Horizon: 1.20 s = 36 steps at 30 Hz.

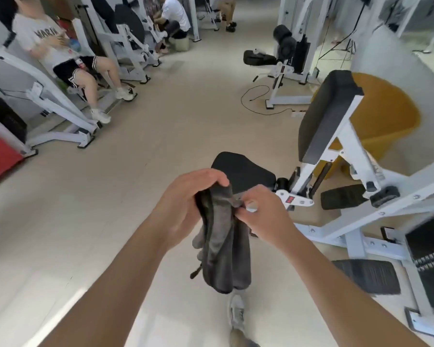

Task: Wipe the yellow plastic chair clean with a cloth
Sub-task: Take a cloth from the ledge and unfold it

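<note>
Over a pale beige gym floor [98, 201], the left hand [186, 204] grips the top of a folded dark grey cloth [223, 249] while the right hand [263, 216] pinches its upper edge. The rounded yellow plastic chair [386, 116] stands well apart at the right, behind a white-framed exercise machine [336, 136].

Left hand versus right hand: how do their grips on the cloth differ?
The left hand curls over the top of the cloth; the right hand pinches its edge. The left hand sits slightly higher in the picture than the right hand. Both hold the same cloth.
</note>
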Available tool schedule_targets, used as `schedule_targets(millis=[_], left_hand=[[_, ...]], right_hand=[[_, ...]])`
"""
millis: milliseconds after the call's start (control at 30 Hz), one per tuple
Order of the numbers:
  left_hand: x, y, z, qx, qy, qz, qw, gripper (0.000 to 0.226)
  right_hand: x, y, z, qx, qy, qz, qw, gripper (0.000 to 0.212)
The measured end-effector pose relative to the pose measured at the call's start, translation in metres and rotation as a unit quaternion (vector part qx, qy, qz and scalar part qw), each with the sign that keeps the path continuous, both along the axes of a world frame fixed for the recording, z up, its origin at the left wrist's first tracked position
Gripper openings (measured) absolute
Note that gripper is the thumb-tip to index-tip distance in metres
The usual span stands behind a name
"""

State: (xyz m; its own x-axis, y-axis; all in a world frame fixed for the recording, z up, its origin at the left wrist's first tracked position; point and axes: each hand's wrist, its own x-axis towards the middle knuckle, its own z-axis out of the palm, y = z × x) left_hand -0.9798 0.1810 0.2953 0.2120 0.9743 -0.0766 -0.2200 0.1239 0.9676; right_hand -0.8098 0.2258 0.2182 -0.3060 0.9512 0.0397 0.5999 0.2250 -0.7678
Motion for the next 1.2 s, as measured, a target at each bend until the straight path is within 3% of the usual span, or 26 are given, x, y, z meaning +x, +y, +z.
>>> schedule_targets(millis=[100, 167, 233, 300, 333, 400, 500, 567, 633, 700, 767, 867, 933, 1000, 1033, 1100, 1133, 1200], left_hand=[[-0.036, 0.051, -0.025, 0.008, 0.116, 0.075, 0.990, 0.022], [-0.055, 0.089, -0.034, 0.013, 0.146, 0.093, 0.985, 0.028], [-0.075, 0.129, -0.034, -0.013, 0.081, 0.077, 0.994, 0.029], [-0.094, 0.165, -0.030, -0.029, 0.025, 0.041, 0.998, 0.031], [-0.105, 0.184, -0.027, -0.024, 0.013, 0.026, 0.999, 0.033], [-0.120, 0.220, -0.022, -0.004, 0.011, 0.009, 1.000, 0.037], [-0.148, 0.274, -0.017, 0.012, 0.049, 0.050, 0.997, 0.044], [-0.178, 0.315, -0.022, 0.037, 0.134, 0.104, 0.985, 0.046], [-0.210, 0.360, -0.033, 0.074, 0.244, 0.133, 0.958, 0.046], [-0.237, 0.409, -0.048, 0.109, 0.342, 0.142, 0.923, 0.044], [-0.258, 0.459, -0.061, 0.118, 0.371, 0.155, 0.908, 0.040], [-0.289, 0.545, -0.075, 0.074, 0.321, 0.148, 0.932, 0.037], [-0.306, 0.601, -0.075, 0.041, 0.284, 0.119, 0.950, 0.036], [-0.314, 0.655, -0.067, 0.027, 0.255, 0.091, 0.962, 0.036], [-0.315, 0.683, -0.062, 0.022, 0.234, 0.076, 0.969, 0.038], [-0.317, 0.737, -0.055, 0.016, 0.207, 0.035, 0.978, 0.041], [-0.315, 0.762, -0.053, 0.023, 0.212, 0.009, 0.977, 0.045], [-0.307, 0.809, -0.050, 0.046, 0.256, -0.059, 0.964, 0.048]], right_hand=[[-0.024, 0.042, -0.011, -0.036, 0.029, -0.020, 0.999, 0.018], [-0.033, 0.077, -0.016, -0.165, 0.158, 0.005, 0.974, 0.023], [-0.038, 0.116, -0.016, -0.345, 0.275, 0.081, 0.894, 0.010], [-0.041, 0.152, -0.018, -0.452, 0.342, 0.111, 0.816, 0.021], [-0.048, 0.171, -0.020, -0.457, 0.331, 0.120, 0.817, 0.024], [-0.067, 0.208, -0.020, -0.390, 0.224, 0.126, 0.884, 0.019], [-0.094, 0.262, -0.013, -0.205, 0.026, 0.111, 0.972, 0.018], [-0.107, 0.302, -0.013, -0.015, -0.142, 0.057, 0.988, 0.033], [-0.123, 0.337, -0.012, 0.094, -0.165, -0.030, 0.981, 0.034], [-0.145, 0.374, -0.012, 0.086, -0.071, -0.095, 0.989, 0.030], [-0.174, 0.414, -0.008, 0.041, 0.010, -0.134, 0.990, 0.029], [-0.214, 0.482, 0.006, -0.050, 0.104, -0.162, 0.980, 0.031], [-0.229, 0.527, 0.019, -0.133, 0.145, -0.125, 0.972, 0.032], [-0.237, 0.569, 0.031, -0.183, 0.087, -0.073, 0.976, 0.030], [-0.239, 0.588, 0.034, -0.183, 0.013, -0.055, 0.982, 0.036], [-0.237, 0.620, 0.036, -0.147, -0.146, -0.042, 0.978, 0.065], [-0.235, 0.633, 0.037, -0.141, -0.179, -0.053, 0.972, 0.071], [-0.225, 0.655, 0.038, -0.163, -0.173, -0.086, 0.968, 0.054]])
